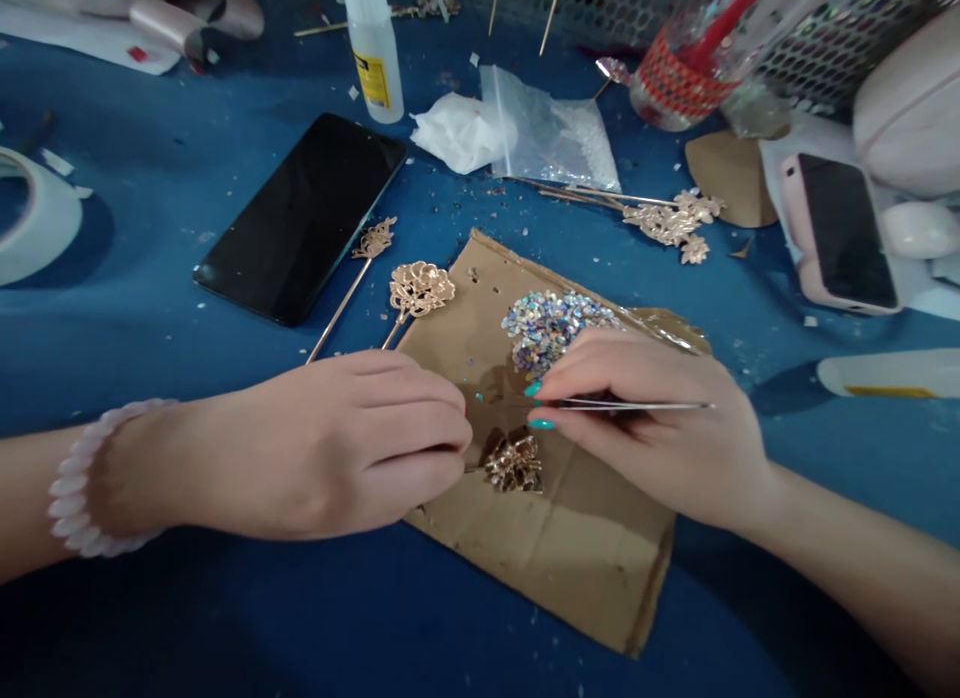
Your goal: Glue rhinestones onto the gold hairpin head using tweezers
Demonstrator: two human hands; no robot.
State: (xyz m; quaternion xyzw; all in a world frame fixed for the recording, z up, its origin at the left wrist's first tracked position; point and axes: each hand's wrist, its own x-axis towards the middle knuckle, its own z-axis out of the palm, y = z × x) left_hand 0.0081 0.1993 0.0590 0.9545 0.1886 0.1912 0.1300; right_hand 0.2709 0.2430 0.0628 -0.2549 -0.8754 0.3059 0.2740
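Note:
My right hand [652, 418] pinches metal tweezers [630, 406] between thumb and finger, their tips pointing left over the cardboard [570, 538]. My left hand [352, 443] is closed around the thin stem of a gold flower hairpin [514, 465]; most of that stem is hidden by the fingers. The flower head lies low over the cardboard, below the tweezers. Just beyond my right hand is a pile of shiny, multicoloured sequin-like flakes [551, 328], partly covered by the hand. A few loose flakes lie between the two hands.
Two more gold hairpins, one with a flower head [421, 289] and one smaller [375, 238], lie beside a black phone [304, 218]. Behind are a glue bottle [375, 53], a plastic bag [551, 128] and gold branch pieces [671, 221]. Tape [37, 218] sits left; a pink-cased device [840, 233] right.

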